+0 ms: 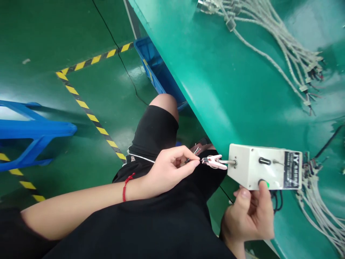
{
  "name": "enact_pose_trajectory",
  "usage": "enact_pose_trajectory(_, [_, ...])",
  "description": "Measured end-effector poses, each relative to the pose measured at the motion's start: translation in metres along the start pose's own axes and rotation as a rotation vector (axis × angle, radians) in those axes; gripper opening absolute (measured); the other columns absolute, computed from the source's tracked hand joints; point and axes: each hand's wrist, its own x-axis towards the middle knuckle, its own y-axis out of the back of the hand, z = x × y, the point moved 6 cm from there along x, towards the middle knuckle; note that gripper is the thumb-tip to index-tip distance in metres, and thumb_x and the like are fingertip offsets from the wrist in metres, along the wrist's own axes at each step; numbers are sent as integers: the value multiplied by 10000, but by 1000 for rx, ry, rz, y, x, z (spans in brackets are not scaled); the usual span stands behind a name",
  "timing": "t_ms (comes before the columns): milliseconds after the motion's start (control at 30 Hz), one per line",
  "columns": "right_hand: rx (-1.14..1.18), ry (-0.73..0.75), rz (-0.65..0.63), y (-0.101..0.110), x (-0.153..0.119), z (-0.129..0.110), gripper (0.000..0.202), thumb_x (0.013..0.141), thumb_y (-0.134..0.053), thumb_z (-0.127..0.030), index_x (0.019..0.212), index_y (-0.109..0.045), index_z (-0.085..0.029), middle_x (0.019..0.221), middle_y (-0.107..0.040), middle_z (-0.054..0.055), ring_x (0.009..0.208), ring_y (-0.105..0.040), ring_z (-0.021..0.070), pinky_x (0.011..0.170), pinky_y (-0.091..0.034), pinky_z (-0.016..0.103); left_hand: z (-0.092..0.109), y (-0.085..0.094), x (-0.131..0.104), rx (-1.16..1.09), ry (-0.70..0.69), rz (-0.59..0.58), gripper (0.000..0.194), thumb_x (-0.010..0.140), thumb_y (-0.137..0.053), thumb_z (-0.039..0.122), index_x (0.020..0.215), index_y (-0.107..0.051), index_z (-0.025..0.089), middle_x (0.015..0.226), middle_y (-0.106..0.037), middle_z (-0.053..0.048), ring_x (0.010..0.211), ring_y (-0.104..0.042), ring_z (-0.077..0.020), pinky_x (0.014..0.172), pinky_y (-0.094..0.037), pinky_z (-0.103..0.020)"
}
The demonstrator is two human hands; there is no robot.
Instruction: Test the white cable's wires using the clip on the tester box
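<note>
My left hand (168, 171) pinches the end of a thin cable whose coloured wire tips (196, 150) fan out beside a small white clamp (215, 161). That clamp sticks out of the left side of a pale grey box machine (265, 166) at the edge of the green workbench (215, 72). My right hand (249, 214) grips the box from below, with one finger resting on its green button (265, 184). A red string bracelet (126, 187) is on my left wrist.
Bundles of grey cables with connectors lie on the bench at the far right (285, 39) and near right (320, 212). A blue bin (155, 68) stands under the bench. A blue stool (32, 133) sits on the floor at left, past yellow-black tape (88, 113).
</note>
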Motion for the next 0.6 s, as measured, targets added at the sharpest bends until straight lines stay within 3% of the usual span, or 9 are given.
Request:
enact_pose_trajectory(300, [93,-84,95,-5,4,-6,329,885,-741,-276,1191,-795,-168,724,-674,76,543,-605,232,561,-531,448,1,-1,0,-2,6,-2,176,942,-735,331,936,-746,156,801,-707,-55,667,-610,-139,580,-470,-250])
enact_pose_trajectory(500, [148,-118,18,-4,3,-9,425,879,-747,-269,1291,-736,-167,760,-685,53,538,-582,190,529,-502,385,1,-2,-1,-19,3,-5,171,949,-729,326,936,-740,155,772,-675,-40,644,-574,-126,567,-440,-244])
enact_pose_trajectory(600, [240,-133,-110,-5,-2,-19,414,872,-746,-215,1285,-733,-189,809,-707,51,577,-609,181,530,-516,355,3,1,-2,-18,-17,20,148,950,-728,309,940,-736,161,812,-685,-45,674,-589,-131,582,-445,-244])
